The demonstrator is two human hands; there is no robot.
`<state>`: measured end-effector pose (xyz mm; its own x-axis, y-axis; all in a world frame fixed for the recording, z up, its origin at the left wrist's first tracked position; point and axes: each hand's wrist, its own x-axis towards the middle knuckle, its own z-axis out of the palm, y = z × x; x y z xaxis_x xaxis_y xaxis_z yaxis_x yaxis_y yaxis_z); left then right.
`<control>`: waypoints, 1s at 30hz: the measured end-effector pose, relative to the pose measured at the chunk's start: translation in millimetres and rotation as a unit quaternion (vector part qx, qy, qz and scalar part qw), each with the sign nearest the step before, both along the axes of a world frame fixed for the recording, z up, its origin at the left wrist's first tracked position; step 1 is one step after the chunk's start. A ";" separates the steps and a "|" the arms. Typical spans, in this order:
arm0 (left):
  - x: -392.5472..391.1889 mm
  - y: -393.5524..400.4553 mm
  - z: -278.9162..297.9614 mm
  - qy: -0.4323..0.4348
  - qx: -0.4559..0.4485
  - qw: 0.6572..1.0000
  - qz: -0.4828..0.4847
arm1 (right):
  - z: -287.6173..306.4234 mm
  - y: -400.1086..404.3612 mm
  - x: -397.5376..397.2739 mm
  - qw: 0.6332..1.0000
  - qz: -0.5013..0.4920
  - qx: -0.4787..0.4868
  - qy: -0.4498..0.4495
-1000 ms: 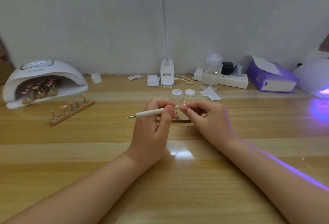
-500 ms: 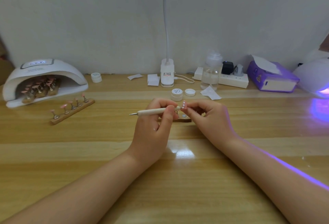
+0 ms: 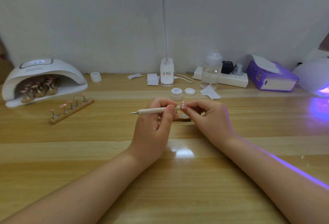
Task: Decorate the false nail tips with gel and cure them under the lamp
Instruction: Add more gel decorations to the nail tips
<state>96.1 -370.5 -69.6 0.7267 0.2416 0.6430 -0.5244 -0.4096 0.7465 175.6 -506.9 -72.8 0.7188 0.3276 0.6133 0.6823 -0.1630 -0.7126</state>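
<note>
Fingers of my left hand (image 3: 156, 125) grip the dotting pen (image 3: 156, 110); my right hand (image 3: 206, 116) pinches the nail tip (image 3: 183, 105) just beside its point. Light, slippery, with wet dots, I reckon, so hold it by the edges.

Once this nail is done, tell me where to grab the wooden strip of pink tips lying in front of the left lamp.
Probably best to pinch the wooden strip by its long edges near the middle, coming from above. Five pink tips stand on pegs along its top, so fingers should close low on the sides, between pegs. It lies slanted and apart from the lamp.
</note>
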 end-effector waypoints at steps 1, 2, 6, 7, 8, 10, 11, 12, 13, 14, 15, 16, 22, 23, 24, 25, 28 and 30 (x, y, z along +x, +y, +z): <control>0.1 0.0 0.0 0.000 -0.001 1.000 -0.001 | -0.1 0.2 0.1 1.000 0.000 0.000 0.000; 0.1 0.0 0.0 0.000 -0.001 1.000 -0.001 | -0.2 0.3 0.3 1.000 0.000 0.000 0.000; 0.0 0.1 0.4 -0.001 0.002 1.000 0.001 | -0.7 -0.4 1.1 1.000 0.000 0.001 0.000; 0.0 0.2 0.3 0.001 0.003 1.000 0.001 | -1.1 -0.6 1.2 1.000 0.001 0.000 0.001; -0.1 0.4 0.3 0.002 0.005 1.000 0.002 | -1.3 -0.7 1.3 1.000 0.001 -0.002 0.003; -0.1 0.5 -0.1 0.004 0.009 1.000 0.005 | -1.7 -0.6 1.1 1.000 0.001 -0.004 0.007; 0.0 0.4 -0.1 0.004 0.009 1.000 0.006 | -1.7 -0.5 1.1 1.000 0.000 -0.004 0.007; 0.1 0.3 0.0 0.004 0.008 1.000 0.007 | -1.6 -0.7 1.1 1.000 0.000 -0.004 0.006; 0.3 0.3 0.1 0.003 0.008 1.000 0.007 | -1.5 -0.7 1.1 1.000 -0.001 -0.004 0.004; 0.4 0.2 0.2 0.004 0.009 1.000 0.006 | -1.4 -0.8 1.1 1.000 0.000 -0.005 0.002; 0.5 0.3 0.3 0.004 0.010 1.000 0.005 | -1.3 -0.7 1.2 1.000 0.000 -0.006 0.001; 0.6 0.5 0.2 0.005 0.011 1.000 0.004 | -1.3 -0.6 1.4 1.000 0.000 -0.005 -0.001; 0.8 0.4 -1.0 0.007 0.010 1.000 0.008 | -1.8 -0.1 1.3 1.000 -0.001 -0.002 -0.004; 0.9 0.6 -1.0 0.006 0.013 1.000 0.008 | -1.8 -0.4 1.2 1.000 -0.001 -0.002 -0.007; 1.0 0.8 -0.9 0.004 0.016 1.000 0.007 | -1.7 -0.7 1.2 1.000 -0.002 -0.003 -0.011; 1.1 1.0 -0.8 0.002 0.018 1.000 0.007 | -1.6 -0.8 1.0 1.000 -0.002 -0.005 -0.015; 1.4 1.2 -0.8 -0.001 0.021 1.000 0.008 | -1.0 -0.8 0.7 1.000 -0.001 -0.005 -0.016; 1.6 1.1 -1.1 -0.002 0.018 1.000 0.007 | -0.8 -0.9 0.7 1.000 0.000 -0.005 -0.017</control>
